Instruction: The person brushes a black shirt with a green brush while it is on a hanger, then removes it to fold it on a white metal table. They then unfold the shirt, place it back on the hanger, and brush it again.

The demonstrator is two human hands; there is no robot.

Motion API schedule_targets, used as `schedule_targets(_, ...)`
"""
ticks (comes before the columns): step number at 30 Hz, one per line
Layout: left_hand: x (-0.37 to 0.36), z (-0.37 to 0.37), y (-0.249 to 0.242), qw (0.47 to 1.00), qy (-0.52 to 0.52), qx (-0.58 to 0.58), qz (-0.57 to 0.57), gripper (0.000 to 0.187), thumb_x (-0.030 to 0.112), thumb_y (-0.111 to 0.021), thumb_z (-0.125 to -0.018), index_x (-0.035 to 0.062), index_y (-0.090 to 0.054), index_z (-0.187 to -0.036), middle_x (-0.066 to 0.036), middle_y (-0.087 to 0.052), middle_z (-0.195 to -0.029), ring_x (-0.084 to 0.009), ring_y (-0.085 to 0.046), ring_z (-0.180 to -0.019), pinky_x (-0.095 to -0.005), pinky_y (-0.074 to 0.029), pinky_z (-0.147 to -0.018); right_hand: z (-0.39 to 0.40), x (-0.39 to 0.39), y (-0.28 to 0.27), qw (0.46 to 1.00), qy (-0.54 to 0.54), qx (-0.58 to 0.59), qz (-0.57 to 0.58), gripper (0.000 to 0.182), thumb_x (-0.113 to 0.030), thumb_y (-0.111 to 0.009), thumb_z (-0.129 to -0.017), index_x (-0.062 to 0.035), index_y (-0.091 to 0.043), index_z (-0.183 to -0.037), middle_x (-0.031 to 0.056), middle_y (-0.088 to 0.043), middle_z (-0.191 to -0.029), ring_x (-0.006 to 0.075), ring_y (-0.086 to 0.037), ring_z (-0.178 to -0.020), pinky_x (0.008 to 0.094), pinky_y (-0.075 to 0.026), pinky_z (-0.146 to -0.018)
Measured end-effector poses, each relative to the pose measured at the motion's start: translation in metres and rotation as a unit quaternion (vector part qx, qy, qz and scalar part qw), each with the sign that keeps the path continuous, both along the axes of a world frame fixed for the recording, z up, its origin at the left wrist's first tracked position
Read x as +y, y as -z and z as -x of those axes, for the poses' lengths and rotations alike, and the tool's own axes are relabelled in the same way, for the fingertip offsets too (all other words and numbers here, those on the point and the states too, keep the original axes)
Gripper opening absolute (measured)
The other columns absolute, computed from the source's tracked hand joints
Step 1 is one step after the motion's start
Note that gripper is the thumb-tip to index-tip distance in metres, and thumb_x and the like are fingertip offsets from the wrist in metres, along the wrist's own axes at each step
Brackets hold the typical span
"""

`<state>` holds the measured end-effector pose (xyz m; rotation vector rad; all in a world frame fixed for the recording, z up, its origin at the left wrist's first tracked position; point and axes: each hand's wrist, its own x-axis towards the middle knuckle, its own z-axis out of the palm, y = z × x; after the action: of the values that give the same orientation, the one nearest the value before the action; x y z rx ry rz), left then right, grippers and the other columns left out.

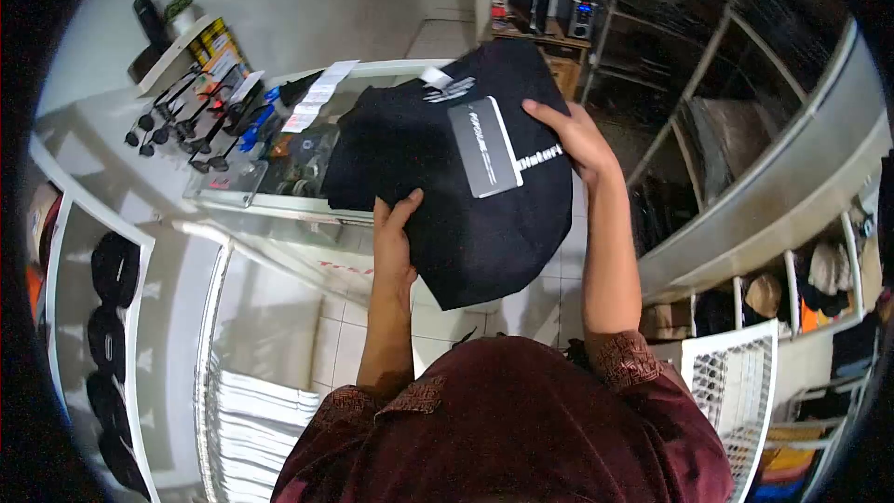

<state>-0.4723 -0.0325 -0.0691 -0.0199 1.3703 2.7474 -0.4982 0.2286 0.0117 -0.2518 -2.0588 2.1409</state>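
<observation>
A folded black T-shirt is held up in front of me between both hands. A grey and white hang tag lies on its front, beside white lettering partly covered by the tag. Near the collar a small white label sticks out. My left hand grips the lower left edge, thumb on top and fingers hidden beneath the cloth. At the upper right edge, my right hand pinches the shirt with its thumb across the front; its other fingers are mostly behind.
Behind the shirt stands a glass display counter with paper slips on it. Sunglasses hang at the left under a small shelf. Black caps fill a rack at lower left. Glass-fronted shelving runs along the right.
</observation>
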Motion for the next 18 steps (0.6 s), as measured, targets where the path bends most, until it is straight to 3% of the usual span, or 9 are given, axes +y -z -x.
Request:
schedule_targets(5, 0.022, -0.004, 0.0, 0.978, 0.189, 0.02, 0.083, 0.049, 0.009, -0.069, -0.09, 0.0053, -0.057, -0.137, -0.01, -0.066, -0.123, -0.0222, -0.066, -0.11, -0.0358, -0.054, -0.095, -0.109, 0.016, 0.039, 0.984, 0.169, 0.011, 0.058, 0.037, -0.023, -0.073, -0.094, 0.0034, -0.068, -0.12, 0.0105, -0.074, -0.108, 0.0165, -0.069, -0.092, 0.0297, -0.054, -0.085)
schedule_targets(9, 0.046, -0.013, 0.018, 0.94, 0.328, 0.055, 0.082, 0.048, 0.007, -0.066, -0.092, 0.004, -0.056, -0.139, -0.009, -0.064, -0.13, -0.0217, -0.063, -0.118, -0.035, -0.05, -0.102, -0.194, 0.008, 0.062, 0.949, 0.31, 0.035, 0.055, 0.032, -0.018, -0.072, -0.096, 0.0041, -0.067, -0.119, 0.0085, -0.073, -0.109, 0.0149, -0.068, -0.092, 0.0289, -0.053, -0.085)
schedule_targets(13, 0.083, -0.035, 0.034, 0.874, 0.479, 0.039, 0.071, 0.05, 0.006, -0.064, -0.094, 0.0032, -0.053, -0.143, -0.009, -0.063, -0.133, -0.021, -0.062, -0.119, -0.0343, -0.048, -0.104, -0.273, -0.013, 0.07, 0.901, 0.43, 0.046, -0.026, 0.038, -0.019, -0.071, -0.098, 0.0033, -0.062, -0.128, 0.0095, -0.072, -0.117, 0.0148, -0.066, -0.101, 0.0297, -0.051, -0.093)
schedule_targets(14, 0.091, -0.044, 0.032, 0.857, 0.506, 0.049, 0.082, 0.05, 0.005, -0.064, -0.094, 0.0019, -0.052, -0.143, -0.009, -0.063, -0.133, -0.021, -0.061, -0.12, -0.034, -0.047, -0.105, -0.292, -0.02, 0.066, 0.891, 0.452, 0.028, -0.016, 0.047, -0.019, -0.073, -0.096, 0.0063, -0.059, -0.133, 0.0132, -0.068, -0.126, 0.0183, -0.064, -0.113, 0.0315, -0.047, -0.102)
schedule_targets(18, 0.122, -0.081, 0.032, 0.8, 0.593, 0.041, 0.074, 0.05, 0.004, -0.064, -0.095, 0.0016, -0.051, -0.143, -0.009, -0.062, -0.135, -0.0206, -0.06, -0.122, -0.0345, -0.047, -0.105, -0.356, -0.035, 0.078, 0.852, 0.521, 0.03, -0.043, 0.048, -0.017, -0.072, -0.097, 0.0053, -0.057, -0.136, 0.0115, -0.066, -0.129, 0.0179, -0.062, -0.115, 0.0313, -0.046, -0.103)
